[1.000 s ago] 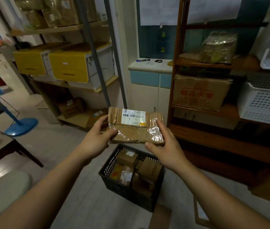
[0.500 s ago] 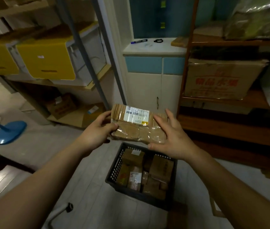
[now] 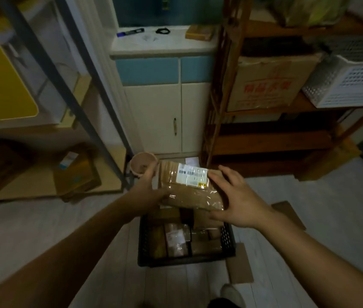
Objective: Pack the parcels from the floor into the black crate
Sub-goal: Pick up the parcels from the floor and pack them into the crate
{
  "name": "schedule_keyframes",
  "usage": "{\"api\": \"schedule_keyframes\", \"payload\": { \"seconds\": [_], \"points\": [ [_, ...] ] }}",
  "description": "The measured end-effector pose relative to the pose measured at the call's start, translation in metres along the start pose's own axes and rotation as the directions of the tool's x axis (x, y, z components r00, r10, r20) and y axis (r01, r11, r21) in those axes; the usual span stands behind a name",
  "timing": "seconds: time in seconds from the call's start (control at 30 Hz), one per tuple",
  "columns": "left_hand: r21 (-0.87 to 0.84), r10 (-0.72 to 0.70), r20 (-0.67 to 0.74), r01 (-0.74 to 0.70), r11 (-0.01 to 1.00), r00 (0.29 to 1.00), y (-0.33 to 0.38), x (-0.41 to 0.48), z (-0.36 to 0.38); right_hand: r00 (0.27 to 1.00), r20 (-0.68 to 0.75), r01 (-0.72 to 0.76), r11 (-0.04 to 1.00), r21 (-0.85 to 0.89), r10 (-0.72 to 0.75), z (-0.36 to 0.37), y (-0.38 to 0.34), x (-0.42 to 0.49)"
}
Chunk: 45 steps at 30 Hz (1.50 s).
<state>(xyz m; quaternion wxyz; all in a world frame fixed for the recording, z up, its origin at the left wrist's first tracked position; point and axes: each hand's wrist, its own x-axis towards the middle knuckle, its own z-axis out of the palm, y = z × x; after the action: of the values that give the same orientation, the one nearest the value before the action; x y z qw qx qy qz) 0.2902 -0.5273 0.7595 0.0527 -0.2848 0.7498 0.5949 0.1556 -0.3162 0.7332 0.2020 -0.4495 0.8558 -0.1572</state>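
A flat brown parcel (image 3: 189, 190) wrapped in clear tape, with a white label on top, hangs just above the far end of the black crate (image 3: 187, 258). My left hand (image 3: 151, 187) grips its left edge. My right hand (image 3: 236, 201) holds its right side, fingers spread over the top and thumb underneath. The crate stands on the pale floor below and holds several brown parcels (image 3: 176, 238). Its far rim is hidden by the held parcel.
Flat cardboard pieces (image 3: 240, 263) lie on the floor right of the crate, another piece (image 3: 287, 212) further right. A round pot (image 3: 142, 165) stands behind my left hand. A white cabinet (image 3: 160, 116) faces me, a wooden shelf (image 3: 271, 138) right, a metal rack (image 3: 64, 90) left. My shoe (image 3: 231, 292) shows below.
Both hands have carried the parcel down toward the crate, and my view has tilted downward. The right hand's fingers have spread wider over the parcel's top.
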Motion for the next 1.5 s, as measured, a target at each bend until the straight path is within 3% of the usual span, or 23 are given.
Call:
{"api": "schedule_keyframes", "payload": {
  "seconds": [0.13,0.27,0.47,0.63,0.97,1.27,1.5],
  "points": [
    [0.035,-0.018,0.192,0.011,0.999,0.981,-0.029,0.028,0.002,0.992,0.072,-0.099,0.991,-0.096,0.106,0.028,0.007,0.006],
    [0.050,-0.118,0.267,0.108,0.993,0.957,-0.065,0.060,0.018,0.976,0.147,-0.141,0.979,-0.144,0.162,0.063,0.035,0.020],
    [0.036,-0.185,0.170,0.182,0.983,0.968,-0.136,0.117,0.067,0.959,0.248,-0.099,0.980,-0.171,0.140,0.132,0.101,0.062],
    [-0.001,-0.281,0.103,0.282,0.959,0.954,-0.237,0.174,0.128,0.942,0.300,-0.076,0.969,-0.235,0.147,0.225,0.173,0.091],
    [-0.071,-0.514,0.105,0.522,0.850,0.851,-0.416,0.257,0.236,0.873,0.446,-0.047,0.944,-0.325,0.197,0.407,0.287,0.115],
    [-0.096,-0.539,0.275,0.581,0.808,0.796,-0.459,0.299,0.281,0.855,0.403,-0.077,0.848,-0.525,0.327,0.467,0.320,0.120],
    [-0.039,-0.515,0.293,0.548,0.836,0.806,-0.456,0.307,0.281,0.841,0.399,-0.100,0.830,-0.549,0.366,0.474,0.321,0.114]
  ]
}}
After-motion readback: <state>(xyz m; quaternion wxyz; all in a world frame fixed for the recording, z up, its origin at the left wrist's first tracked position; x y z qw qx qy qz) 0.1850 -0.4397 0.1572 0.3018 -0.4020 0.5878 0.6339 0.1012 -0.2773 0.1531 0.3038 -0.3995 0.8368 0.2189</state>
